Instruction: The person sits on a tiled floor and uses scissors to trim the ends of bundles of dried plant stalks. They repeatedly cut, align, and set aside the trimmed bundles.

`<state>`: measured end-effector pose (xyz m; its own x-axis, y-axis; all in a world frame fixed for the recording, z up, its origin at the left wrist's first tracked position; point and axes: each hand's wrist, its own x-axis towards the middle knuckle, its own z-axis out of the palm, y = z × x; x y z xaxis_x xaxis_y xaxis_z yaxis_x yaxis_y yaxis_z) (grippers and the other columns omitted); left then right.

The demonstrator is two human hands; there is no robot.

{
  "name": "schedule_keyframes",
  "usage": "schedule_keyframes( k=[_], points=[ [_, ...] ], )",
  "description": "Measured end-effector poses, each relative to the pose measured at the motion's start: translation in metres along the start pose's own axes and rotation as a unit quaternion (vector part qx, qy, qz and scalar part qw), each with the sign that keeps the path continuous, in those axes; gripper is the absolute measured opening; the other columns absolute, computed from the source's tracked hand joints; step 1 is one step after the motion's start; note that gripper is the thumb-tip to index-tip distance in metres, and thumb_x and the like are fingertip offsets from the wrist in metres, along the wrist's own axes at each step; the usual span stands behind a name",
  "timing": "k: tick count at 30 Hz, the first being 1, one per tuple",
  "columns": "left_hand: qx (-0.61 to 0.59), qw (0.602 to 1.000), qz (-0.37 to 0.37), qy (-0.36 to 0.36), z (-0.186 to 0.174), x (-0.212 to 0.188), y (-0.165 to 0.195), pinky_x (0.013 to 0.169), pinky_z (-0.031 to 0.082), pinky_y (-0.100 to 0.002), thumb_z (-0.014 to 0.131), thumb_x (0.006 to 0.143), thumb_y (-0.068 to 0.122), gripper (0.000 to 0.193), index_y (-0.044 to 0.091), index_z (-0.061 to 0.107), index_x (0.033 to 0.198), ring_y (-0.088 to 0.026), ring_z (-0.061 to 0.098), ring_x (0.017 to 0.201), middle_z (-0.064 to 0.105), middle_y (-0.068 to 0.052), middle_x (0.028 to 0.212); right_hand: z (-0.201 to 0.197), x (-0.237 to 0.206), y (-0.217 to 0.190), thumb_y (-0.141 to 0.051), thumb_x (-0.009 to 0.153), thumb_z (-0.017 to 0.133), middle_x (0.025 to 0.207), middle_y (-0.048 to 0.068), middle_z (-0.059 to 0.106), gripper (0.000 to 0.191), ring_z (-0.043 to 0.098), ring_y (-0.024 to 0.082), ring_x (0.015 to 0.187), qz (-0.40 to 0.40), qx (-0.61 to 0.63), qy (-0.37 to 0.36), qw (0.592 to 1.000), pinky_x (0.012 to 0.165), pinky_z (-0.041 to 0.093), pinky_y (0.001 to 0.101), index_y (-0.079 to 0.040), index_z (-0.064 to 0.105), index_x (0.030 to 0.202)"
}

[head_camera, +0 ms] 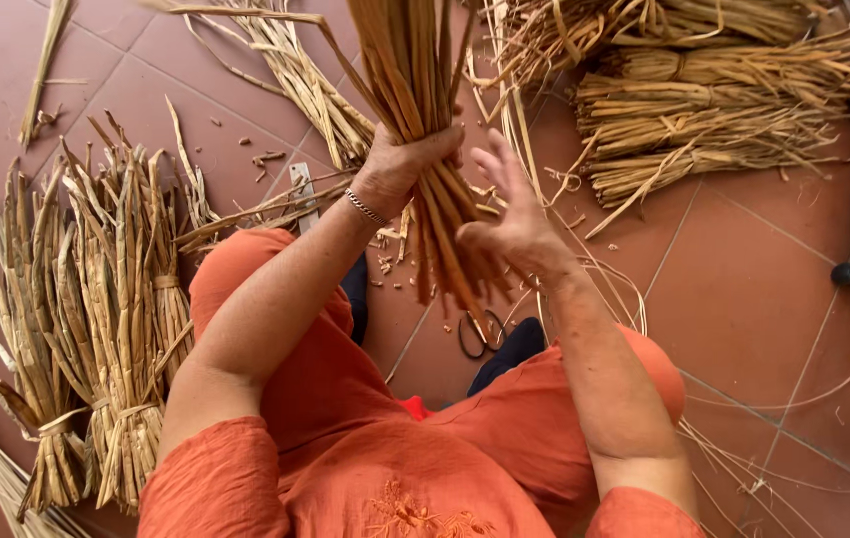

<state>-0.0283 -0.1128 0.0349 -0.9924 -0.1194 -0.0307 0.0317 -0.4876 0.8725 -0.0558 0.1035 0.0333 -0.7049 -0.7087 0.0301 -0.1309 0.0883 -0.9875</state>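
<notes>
1. A bundle of dried reeds stands tilted between the knees, over the floor.
2. The left hand has its fingers clamped round the bundle's middle; a bracelet sits on that wrist.
3. The right hand rests against the bundle's lower part, fingers spread apart.
4. Below the fingers, scissors lie on the red tiled floor.
5. Left of the fingers stand tied sheaves; up and right of them lie more reed bundles. Loose scraps litter the tiles.
</notes>
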Motion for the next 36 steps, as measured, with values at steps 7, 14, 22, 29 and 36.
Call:
schedule_keyframes(
  k=[7,14,22,29,36],
  points=[
    [-0.201,0.975,0.053,0.079,0.01,0.003,-0.033,0.071,0.062,-0.036,0.092,0.082,0.023,0.037,0.003,0.07,0.104,-0.018,0.07,0.075,0.072,-0.008,0.085,0.05,0.014,0.01,-0.032,0.077,0.091,0.134,0.02,0.062,0.106,0.065,0.028,0.125,0.022,-0.154,0.05,0.987,0.11,0.053,0.0414,-0.003,0.027,0.156],
    [-0.182,0.977,0.03,0.105,-0.018,0.007,-0.011,0.08,0.066,-0.038,0.085,0.08,0.012,0.024,-0.002,0.071,0.094,-0.022,0.078,0.081,0.076,-0.012,0.085,0.055,0.012,0.009,-0.006,0.084,0.07,0.094,0.01,0.068,0.044,0.071,0.02,0.075,0.138,-0.142,0.008,0.98,0.066,0.065,0.0352,-0.004,0.054,0.125],
    [-0.168,0.973,0.079,0.135,-0.074,-0.003,0.023,0.076,0.066,-0.042,0.081,0.081,0.002,0.02,-0.002,0.067,0.094,-0.023,0.074,0.074,0.073,-0.012,0.082,0.1,-0.004,0.057,-0.004,0.086,0.069,0.088,0.01,0.073,0.043,0.075,0.018,0.077,0.03,-0.25,0.045,0.967,0.073,0.065,0.034,-0.007,0.055,0.127],
    [-0.126,0.967,0.082,0.205,-0.125,-0.044,0.064,0.075,0.065,-0.038,0.079,0.087,0.006,0.029,0.003,0.064,0.112,-0.019,0.072,0.079,0.071,-0.008,0.088,0.152,-0.018,0.089,-0.004,0.078,0.073,0.106,0.02,0.071,0.068,0.072,0.035,0.097,-0.069,-0.279,0.045,0.957,0.086,0.06,0.0445,-0.005,0.045,0.141],
    [0.063,0.978,0.069,0.186,-0.126,-0.062,0.043,0.074,0.065,-0.033,0.076,0.098,0.019,0.029,0.005,0.067,0.121,-0.014,0.068,0.08,0.069,-0.005,0.092,0.154,-0.032,0.151,-0.028,0.073,0.088,0.149,0.015,0.048,0.104,0.046,0.027,0.136,0.186,0.054,-0.168,0.967,0.111,0.041,0.046,-0.011,0.03,0.158]
  ],
)
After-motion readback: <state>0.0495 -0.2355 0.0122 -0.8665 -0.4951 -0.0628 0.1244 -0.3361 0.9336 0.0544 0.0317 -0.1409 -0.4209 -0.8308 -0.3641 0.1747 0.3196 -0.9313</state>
